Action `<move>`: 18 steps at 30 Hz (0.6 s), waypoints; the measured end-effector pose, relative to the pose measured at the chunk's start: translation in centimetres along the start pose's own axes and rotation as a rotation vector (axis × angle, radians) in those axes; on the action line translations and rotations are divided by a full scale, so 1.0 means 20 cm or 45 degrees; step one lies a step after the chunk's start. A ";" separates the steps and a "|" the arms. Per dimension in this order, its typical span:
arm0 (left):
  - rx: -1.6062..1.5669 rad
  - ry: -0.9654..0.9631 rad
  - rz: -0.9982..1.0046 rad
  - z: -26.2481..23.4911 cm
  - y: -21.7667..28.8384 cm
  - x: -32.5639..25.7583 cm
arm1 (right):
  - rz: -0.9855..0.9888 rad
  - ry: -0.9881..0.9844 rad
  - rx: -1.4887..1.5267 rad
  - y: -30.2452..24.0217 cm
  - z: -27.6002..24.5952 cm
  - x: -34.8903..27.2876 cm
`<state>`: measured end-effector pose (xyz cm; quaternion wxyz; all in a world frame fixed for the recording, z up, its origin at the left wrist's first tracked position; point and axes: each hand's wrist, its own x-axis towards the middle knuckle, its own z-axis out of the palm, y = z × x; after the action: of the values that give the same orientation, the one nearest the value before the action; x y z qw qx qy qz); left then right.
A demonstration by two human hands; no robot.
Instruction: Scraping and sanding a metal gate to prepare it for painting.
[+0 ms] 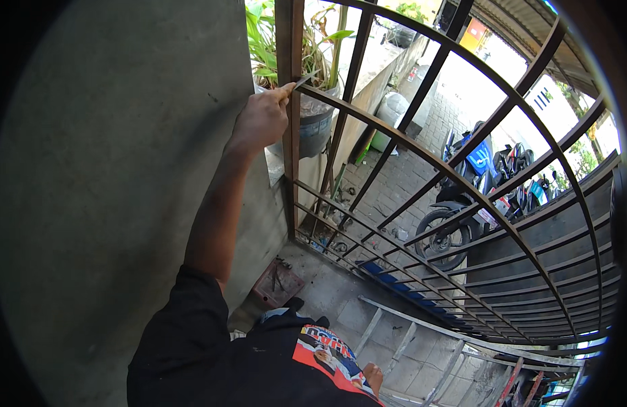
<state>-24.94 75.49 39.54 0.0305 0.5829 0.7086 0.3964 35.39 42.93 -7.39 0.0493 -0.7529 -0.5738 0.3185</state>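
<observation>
My left arm is stretched up to the metal grille (401, 139). The left hand (262, 115) is closed on a thin, grey, flat pointed piece (305, 79); its exact kind is unclear. That piece lies against the spot where a horizontal bar meets the brown upright post (288, 47), close to the grey wall (144, 136). Low down beside my shirt, only part of my right hand (373, 378) shows. Its fingers look curled, and whatever they may hold is hidden.
A potted plant (317, 132) stands just behind the post. Below lie a reddish tray (278, 283) with tools and a metal ladder (401, 346) along the grille. Beyond the bars are parked motorcycles (456, 224) and a pale sack (393, 112) on paving.
</observation>
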 end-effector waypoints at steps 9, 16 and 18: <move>0.107 0.001 -0.026 -0.02 0.04 0.01 | 0.018 -0.109 -0.116 0.04 -0.01 -0.04; 0.072 -0.244 -0.069 -0.05 0.08 0.01 | 0.205 -0.120 0.072 -0.19 -0.13 -0.04; 0.121 -0.157 -0.029 -0.07 0.01 0.05 | 0.237 -0.041 0.248 -0.27 -0.17 -0.06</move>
<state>-25.80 75.54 41.03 0.0507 0.5990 0.7299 0.3253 32.56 44.73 -1.90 0.0833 -0.7892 -0.4687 0.3880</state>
